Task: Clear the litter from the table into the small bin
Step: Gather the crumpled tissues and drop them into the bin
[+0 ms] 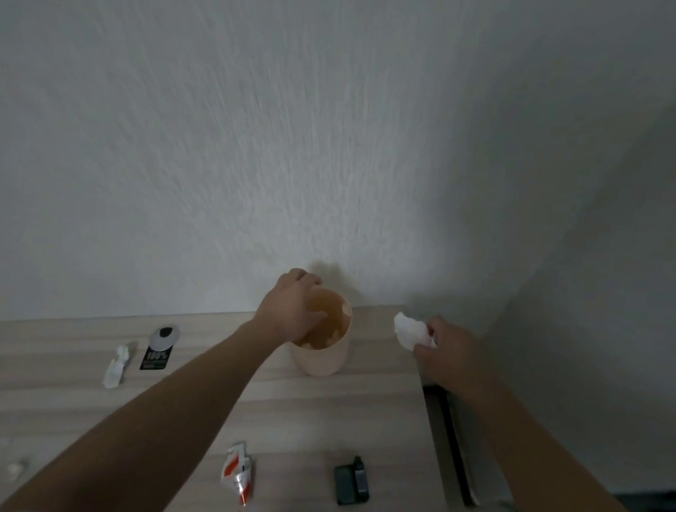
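Note:
A small cream bin [321, 354] stands on the wooden table [203, 397] near the wall. My left hand [290, 308] rests over the bin's left rim, fingers curled at the opening; whether it holds anything is hidden. Just right of the bin, my right hand [447, 351] is closed on a crumpled white tissue [411, 330]. A twisted white paper scrap [117, 365] lies at the left. A red and white wrapper [239, 472] lies near the front. Small white bits [12, 467] sit at the front left.
A black and grey packet [158, 348] lies beside the white scrap. A dark small device [352, 479] sits near the front right. The table's right edge [429, 417] drops to a dark gap by the side wall. A white wall stands right behind the bin.

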Available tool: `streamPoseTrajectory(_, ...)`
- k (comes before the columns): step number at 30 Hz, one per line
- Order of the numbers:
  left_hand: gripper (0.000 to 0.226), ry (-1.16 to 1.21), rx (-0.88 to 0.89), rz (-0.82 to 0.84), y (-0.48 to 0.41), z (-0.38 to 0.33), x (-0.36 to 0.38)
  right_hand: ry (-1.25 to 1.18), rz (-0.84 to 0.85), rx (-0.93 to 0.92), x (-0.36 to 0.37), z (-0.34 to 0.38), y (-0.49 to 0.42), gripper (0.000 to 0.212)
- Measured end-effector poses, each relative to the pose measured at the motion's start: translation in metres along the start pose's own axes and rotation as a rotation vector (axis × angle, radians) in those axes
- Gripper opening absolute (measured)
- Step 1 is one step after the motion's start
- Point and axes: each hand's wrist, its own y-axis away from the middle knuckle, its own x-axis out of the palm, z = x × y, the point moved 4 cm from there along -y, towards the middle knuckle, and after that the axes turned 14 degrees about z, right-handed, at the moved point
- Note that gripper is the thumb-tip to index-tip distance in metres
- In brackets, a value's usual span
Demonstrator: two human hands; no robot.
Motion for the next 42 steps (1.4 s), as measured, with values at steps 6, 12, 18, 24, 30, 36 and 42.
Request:
streamPoseTrajectory(6, 0.066, -0.116, -0.04, -0.018, 0.013, 0.016, -0.002, -0.04, 0.022, -0.043, 0.004, 0.009, -0.006, 0.018)
streamPoseTrajectory(12, 0.06, -0.155, -0.021, -0.112, 0.034, 0.051, -0.017, -0.012, -0.001, -0.118, -0.006, 0.053, -0.011, 0.018)
streamPoseTrajectory(18, 0.056, -0.133, -0.054, -0.163, 0.069, 0.09, -0.038, 0.139, 0.023, -0.194, 0.0, 0.114, -0.031, 0.024)
streamPoseTrajectory(24, 0.057, -0.089, -0.127, -0.192, 0.102, 0.139, -0.046, 0.214, 0.093, -0.225, 0.025, 0.165, -0.048, 0.025)
streamPoseTrajectory(30, 0.058, -0.064, -0.169, -0.177, 0.107, 0.166, -0.042, 0.229, 0.099, -0.19, 0.043, 0.175, -0.061, 0.039)
streamPoseTrajectory(36, 0.058, -0.058, -0.165, -0.162, 0.094, 0.17, -0.035, 0.217, 0.103, -0.169, 0.049, 0.177, -0.075, 0.045)
streamPoseTrajectory(42, 0.058, -0.022, -0.166, -0.155, 0.084, 0.174, -0.032, 0.22, 0.094, -0.167, 0.052, 0.177, -0.088, 0.048)
